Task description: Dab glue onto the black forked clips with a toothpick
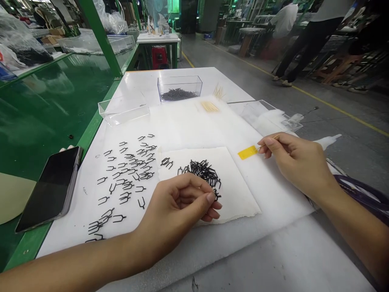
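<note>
My left hand is closed in a pinch on a small black fork-shaped part, over a white paper sheet. Just beyond it lies a pile of similar black forked parts, some hidden by the hand. My right hand is closed on a thin wooden stick, mostly covered by the fingers. Its hidden lower end seems close to a yellow rectangular piece by the fingertips; whether they touch I cannot tell. Scattered forked parts lie left of the paper on a white foam sheet.
A clear box holds small black parts at the back. Wooden sticks lie near it. Clear trays stand left and right. A phone rests on the green left edge. People stand beyond the aisle.
</note>
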`<state>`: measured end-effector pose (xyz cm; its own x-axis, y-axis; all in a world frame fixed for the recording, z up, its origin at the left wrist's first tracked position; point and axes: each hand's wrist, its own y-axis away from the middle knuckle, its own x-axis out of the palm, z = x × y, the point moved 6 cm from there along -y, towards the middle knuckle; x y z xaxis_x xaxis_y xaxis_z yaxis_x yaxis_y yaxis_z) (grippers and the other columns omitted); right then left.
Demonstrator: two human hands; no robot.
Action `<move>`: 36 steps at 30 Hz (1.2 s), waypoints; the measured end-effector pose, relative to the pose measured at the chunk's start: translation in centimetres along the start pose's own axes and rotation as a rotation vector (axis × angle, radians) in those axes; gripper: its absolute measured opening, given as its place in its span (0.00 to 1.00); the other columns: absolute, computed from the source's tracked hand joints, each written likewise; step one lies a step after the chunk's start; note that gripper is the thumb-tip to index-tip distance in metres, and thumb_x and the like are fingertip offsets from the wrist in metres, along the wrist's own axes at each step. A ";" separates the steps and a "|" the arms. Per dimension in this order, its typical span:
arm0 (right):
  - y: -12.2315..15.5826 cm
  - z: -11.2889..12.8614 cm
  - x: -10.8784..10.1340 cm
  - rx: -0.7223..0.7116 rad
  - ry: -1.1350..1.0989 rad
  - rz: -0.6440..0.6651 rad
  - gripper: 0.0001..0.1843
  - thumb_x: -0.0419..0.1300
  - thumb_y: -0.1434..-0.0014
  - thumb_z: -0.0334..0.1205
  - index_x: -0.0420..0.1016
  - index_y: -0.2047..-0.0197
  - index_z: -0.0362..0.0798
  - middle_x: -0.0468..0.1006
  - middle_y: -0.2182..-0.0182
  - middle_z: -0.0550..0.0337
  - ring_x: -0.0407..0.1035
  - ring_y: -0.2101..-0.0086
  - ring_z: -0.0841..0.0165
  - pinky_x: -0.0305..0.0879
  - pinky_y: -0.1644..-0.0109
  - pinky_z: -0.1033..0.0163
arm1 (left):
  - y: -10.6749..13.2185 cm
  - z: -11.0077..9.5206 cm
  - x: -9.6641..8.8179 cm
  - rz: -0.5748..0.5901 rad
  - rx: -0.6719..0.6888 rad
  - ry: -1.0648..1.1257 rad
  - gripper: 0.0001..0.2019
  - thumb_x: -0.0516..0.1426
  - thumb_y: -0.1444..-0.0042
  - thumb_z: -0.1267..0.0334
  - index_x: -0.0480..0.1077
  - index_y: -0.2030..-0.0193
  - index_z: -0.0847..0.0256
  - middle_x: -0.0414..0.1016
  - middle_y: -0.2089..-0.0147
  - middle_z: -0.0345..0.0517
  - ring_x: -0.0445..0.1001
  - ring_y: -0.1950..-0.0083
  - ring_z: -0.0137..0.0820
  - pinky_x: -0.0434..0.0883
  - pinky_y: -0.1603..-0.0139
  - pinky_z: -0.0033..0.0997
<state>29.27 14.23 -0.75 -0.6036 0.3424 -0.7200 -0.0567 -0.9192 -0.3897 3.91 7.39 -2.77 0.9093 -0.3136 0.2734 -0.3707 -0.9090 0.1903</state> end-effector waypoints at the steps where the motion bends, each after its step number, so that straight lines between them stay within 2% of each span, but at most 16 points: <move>1: 0.0 0.1 -0.2 -0.002 -0.010 -0.015 0.10 0.57 0.37 0.34 0.76 0.69 0.44 0.77 0.76 0.62 0.70 0.74 0.72 0.64 0.65 0.64 | 0.0 0.1 0.0 0.000 -0.025 0.002 0.04 0.60 0.40 0.69 0.73 0.66 0.67 0.81 0.71 0.46 0.82 0.69 0.26 0.78 0.68 0.16; 7: 1.7 3.0 -1.2 -0.056 -0.197 -0.166 0.11 0.56 0.34 0.38 0.77 0.67 0.47 0.76 0.74 0.61 0.68 0.73 0.72 0.65 0.64 0.63 | 0.0 0.7 0.2 0.013 -0.128 0.051 0.03 0.61 0.43 0.73 0.72 0.68 0.66 0.81 0.72 0.45 0.81 0.71 0.25 0.77 0.70 0.16; 8: 2.2 3.7 -1.0 -0.063 -0.255 -0.155 0.12 0.56 0.33 0.39 0.77 0.66 0.47 0.76 0.73 0.61 0.68 0.73 0.72 0.66 0.65 0.64 | 0.0 0.7 0.2 0.014 -0.144 0.060 0.03 0.60 0.43 0.74 0.72 0.68 0.66 0.80 0.72 0.44 0.80 0.71 0.25 0.77 0.70 0.16; 11: 3.6 5.4 0.4 -0.053 -0.402 -0.015 0.12 0.56 0.33 0.41 0.78 0.66 0.48 0.77 0.74 0.62 0.69 0.74 0.74 0.67 0.68 0.67 | 0.0 0.9 0.3 0.010 -0.188 0.091 0.04 0.60 0.43 0.75 0.72 0.69 0.66 0.80 0.73 0.42 0.79 0.72 0.23 0.76 0.70 0.15; 15: 4.7 6.2 1.9 -0.012 -0.523 0.099 0.13 0.57 0.33 0.43 0.78 0.66 0.50 0.76 0.76 0.64 0.69 0.74 0.75 0.67 0.69 0.70 | 0.0 1.1 0.3 0.014 -0.216 0.109 0.04 0.59 0.42 0.74 0.71 0.68 0.66 0.79 0.73 0.41 0.78 0.73 0.22 0.76 0.70 0.14; 25: 4.9 4.8 1.9 0.047 -0.688 0.120 0.11 0.57 0.32 0.44 0.80 0.62 0.54 0.75 0.71 0.64 0.68 0.70 0.75 0.66 0.64 0.69 | 0.0 1.2 0.3 0.001 -0.235 0.113 0.04 0.61 0.45 0.74 0.71 0.69 0.66 0.78 0.74 0.41 0.77 0.74 0.22 0.75 0.72 0.15; 32: 6.5 6.2 3.1 -0.017 -0.740 0.217 0.11 0.54 0.30 0.43 0.77 0.61 0.57 0.74 0.72 0.65 0.68 0.71 0.75 0.69 0.64 0.72 | -0.1 1.5 0.1 0.017 -0.224 0.075 0.04 0.59 0.42 0.71 0.70 0.67 0.65 0.78 0.72 0.42 0.78 0.73 0.23 0.76 0.71 0.16; 36: 6.9 7.3 3.1 -0.069 -0.695 0.221 0.11 0.53 0.30 0.42 0.76 0.61 0.56 0.74 0.73 0.65 0.69 0.72 0.76 0.69 0.65 0.75 | -0.1 1.6 0.1 0.030 -0.231 0.076 0.04 0.59 0.41 0.71 0.70 0.67 0.65 0.78 0.72 0.41 0.78 0.73 0.22 0.76 0.71 0.16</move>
<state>21.22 7.56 -1.46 -0.9615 -0.0734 -0.2647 0.1615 -0.9305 -0.3289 4.39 7.02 -4.27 0.8836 -0.3106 0.3504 -0.4390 -0.8100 0.3889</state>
